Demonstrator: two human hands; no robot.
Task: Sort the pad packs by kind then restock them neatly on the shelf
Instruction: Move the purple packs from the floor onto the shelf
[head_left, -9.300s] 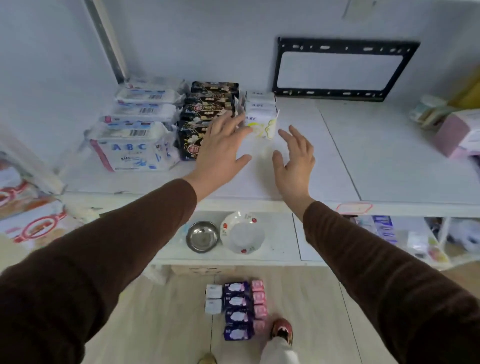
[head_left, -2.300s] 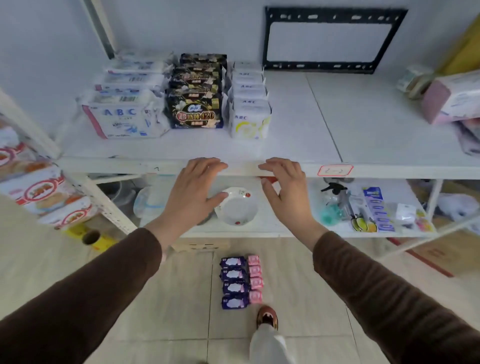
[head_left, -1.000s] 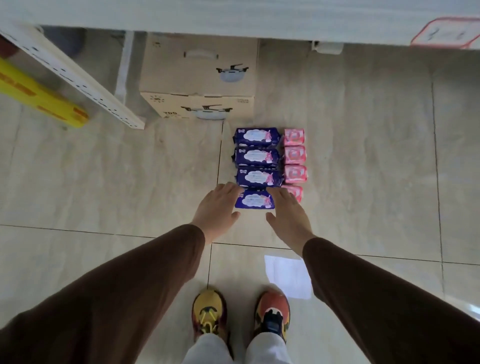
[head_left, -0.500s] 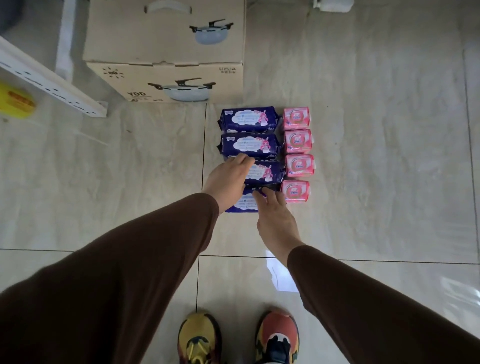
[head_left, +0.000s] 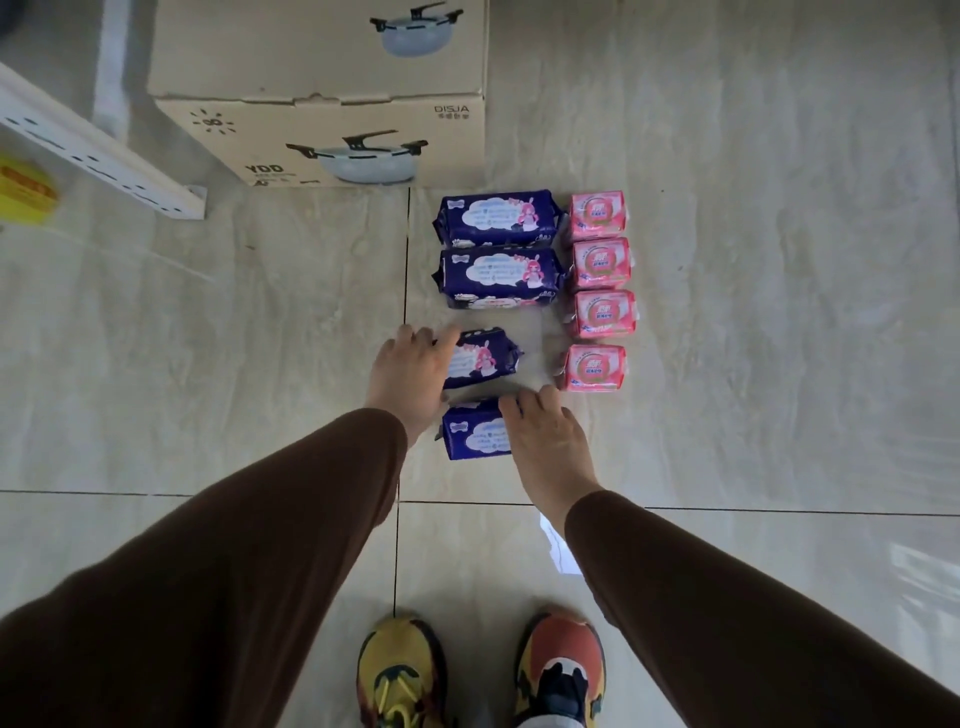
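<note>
Each hand (head_left: 410, 376) clutching a purple pack (head_left: 485, 358) (pink packs (head_left: 597, 291), pot box (head_left: 332, 140) beside).

I see four dark blue pad packs on the floor in one column. The two far blue packs (head_left: 497, 249) lie flat and touch each other. The third blue pack (head_left: 485, 358) is tilted, with my left hand (head_left: 410, 374) gripping it. The nearest blue pack (head_left: 475, 431) is under my right hand (head_left: 545, 436). Four pink packs (head_left: 597, 291) lie in a column just beside, on the right.
</note>
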